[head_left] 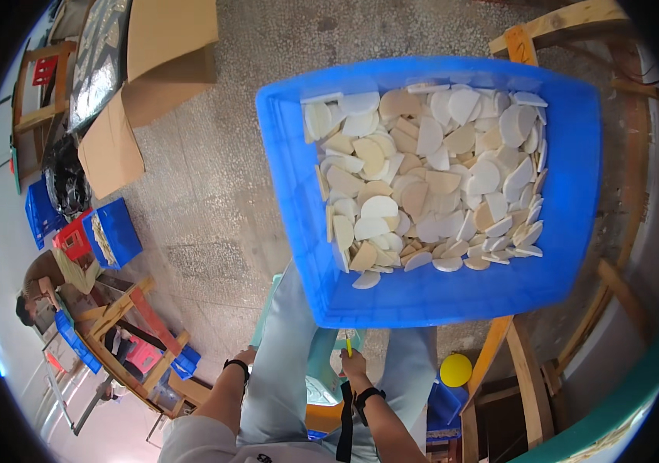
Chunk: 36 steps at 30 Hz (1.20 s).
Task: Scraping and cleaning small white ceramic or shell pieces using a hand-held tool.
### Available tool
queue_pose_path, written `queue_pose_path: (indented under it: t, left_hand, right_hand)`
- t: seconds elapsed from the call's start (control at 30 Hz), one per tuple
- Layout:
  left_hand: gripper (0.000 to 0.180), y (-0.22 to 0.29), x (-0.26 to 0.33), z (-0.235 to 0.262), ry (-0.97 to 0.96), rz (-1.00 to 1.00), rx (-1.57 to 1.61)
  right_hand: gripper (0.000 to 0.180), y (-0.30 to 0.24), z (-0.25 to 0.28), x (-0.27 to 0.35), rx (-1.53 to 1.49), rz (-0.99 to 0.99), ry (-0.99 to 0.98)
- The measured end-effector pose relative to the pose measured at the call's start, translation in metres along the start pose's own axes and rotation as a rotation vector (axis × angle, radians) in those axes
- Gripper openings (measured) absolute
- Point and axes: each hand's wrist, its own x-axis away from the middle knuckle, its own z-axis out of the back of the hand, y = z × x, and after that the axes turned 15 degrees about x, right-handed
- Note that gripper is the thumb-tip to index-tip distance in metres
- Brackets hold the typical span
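Observation:
A large blue plastic bin (576, 193) stands in front of my knees. Many flat, mostly half-round pieces (430, 177) in white, cream and tan lie heaped inside it. My right hand (355, 367) is between my thighs, just below the bin's near wall, closed around a thin yellow tool (349, 344) that points up toward the bin. What kind of tool it is does not show. Beside my left thigh is my left hand (245, 356), next to the edge of a light green stool (319, 390) under me. The thigh hides most of its fingers.
Cardboard (171, 77) lies at the upper left. Farther left, a blue crate (117, 233) holds similar pieces, and a person (52, 274) bends near a wooden frame (125, 312). Wooden legs (526, 378) and a yellow round object (456, 370) are at my right.

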Motion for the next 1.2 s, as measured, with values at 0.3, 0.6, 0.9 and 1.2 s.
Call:
queue_pose_path:
  t: [0.3, 0.6, 0.9, 1.2]
  left_hand:
    - [0.063, -0.011, 0.017, -0.024, -0.147, -0.235, 0.348]
    - [0.048, 0.065, 0.08, -0.005, -0.056, -0.719, 0.617]
    - [0.022, 0.287, 0.296, 0.056, 0.777, -1.775, 0.307]
    - [0.035, 0.429, 0.255, 0.0, 1.063, -1.499, -0.369]
  right_hand:
    - [0.037, 0.015, -0.015, -0.01, -0.188, -0.044, -0.202]
    - [0.034, 0.079, 0.108, 0.046, -0.473, -0.01, 0.08]
    - [0.027, 0.061, 0.158, 0.147, -0.942, 0.165, 0.19]
    - [0.031, 0.033, 0.17, 0.183, -0.787, 0.483, 0.266]
